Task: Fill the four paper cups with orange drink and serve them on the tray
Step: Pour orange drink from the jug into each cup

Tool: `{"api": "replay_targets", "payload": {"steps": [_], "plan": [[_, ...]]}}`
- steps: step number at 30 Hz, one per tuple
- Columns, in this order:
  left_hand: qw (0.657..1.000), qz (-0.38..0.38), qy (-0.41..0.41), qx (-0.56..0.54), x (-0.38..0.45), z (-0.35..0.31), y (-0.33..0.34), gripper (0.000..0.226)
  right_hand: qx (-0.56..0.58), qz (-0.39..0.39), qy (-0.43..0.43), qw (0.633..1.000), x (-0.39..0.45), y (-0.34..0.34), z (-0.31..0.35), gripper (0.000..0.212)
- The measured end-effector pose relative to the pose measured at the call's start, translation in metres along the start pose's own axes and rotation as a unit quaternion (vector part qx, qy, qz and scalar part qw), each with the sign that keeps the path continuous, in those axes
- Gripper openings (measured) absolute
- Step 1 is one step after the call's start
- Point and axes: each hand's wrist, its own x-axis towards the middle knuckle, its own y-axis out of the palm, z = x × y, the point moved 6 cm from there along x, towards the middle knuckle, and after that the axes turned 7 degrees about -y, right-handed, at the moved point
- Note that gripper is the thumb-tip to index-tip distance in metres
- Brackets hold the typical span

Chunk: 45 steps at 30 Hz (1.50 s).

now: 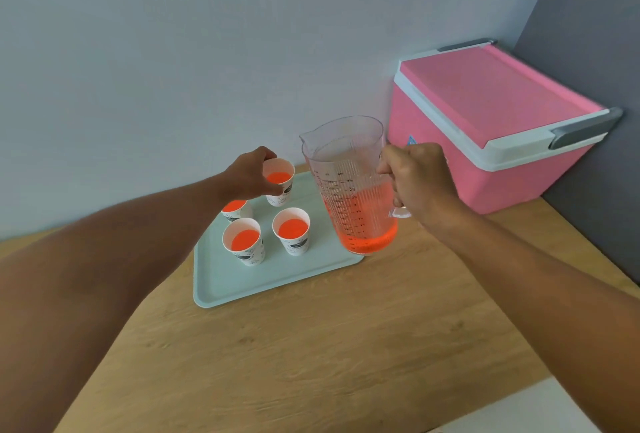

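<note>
Several white paper cups with orange drink stand on a pale green tray [263, 287]. My left hand [247, 176] grips the far right cup [282, 195] by its rim and side. The far left cup [234, 209] is partly hidden under that hand. Two near cups [244, 242] [292, 231] stand free. My right hand [420, 183] holds the handle of a clear measuring pitcher [349, 186], upright, with orange drink in its lower part, over the tray's right edge.
A pink cooler box [491, 121] with a white rim and grey handles sits at the back right against the wall. The wooden table [311, 363] extends toward me; a white surface [526, 412] lies at the bottom right.
</note>
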Motion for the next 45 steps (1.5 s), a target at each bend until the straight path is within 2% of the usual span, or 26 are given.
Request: {"api": "replay_targets", "payload": {"steps": [4, 9, 17, 28, 34, 39, 45], "plan": [[1.000, 0.010, -0.019, 0.023, 0.004, 0.007, 0.007, 0.076, 0.032, -0.010, 0.011, 0.999, -0.013, 0.005, -0.010, 0.040], [0.998, 0.028, -0.029, 0.054, 0.006, 0.013, 0.019, 0.077, 0.070, -0.016, 0.035, 0.997, -0.022, 0.013, -0.023, 0.035], [0.996, 0.050, -0.032, 0.072, 0.009, 0.017, 0.029, 0.077, 0.073, -0.018, 0.036, 0.997, -0.025, 0.016, -0.025, 0.036], [0.995, 0.044, -0.037, 0.083, 0.006, 0.020, 0.037, 0.076, 0.072, -0.017, 0.037, 0.997, -0.025, 0.019, -0.031, 0.032], [0.994, 0.042, -0.049, 0.087, 0.005, 0.023, 0.036, 0.088, 0.083, -0.018, 0.038, 0.996, -0.028, 0.021, -0.038, 0.035], [0.997, 0.013, -0.036, 0.060, -0.001, 0.023, 0.027, 0.100, 0.090, -0.017, 0.041, 0.995, -0.028, 0.022, -0.038, 0.034], [0.996, -0.083, -0.036, -0.006, -0.034, 0.041, -0.008, 0.084, 0.067, -0.005, 0.023, 0.997, -0.025, 0.023, -0.029, 0.036]]}}
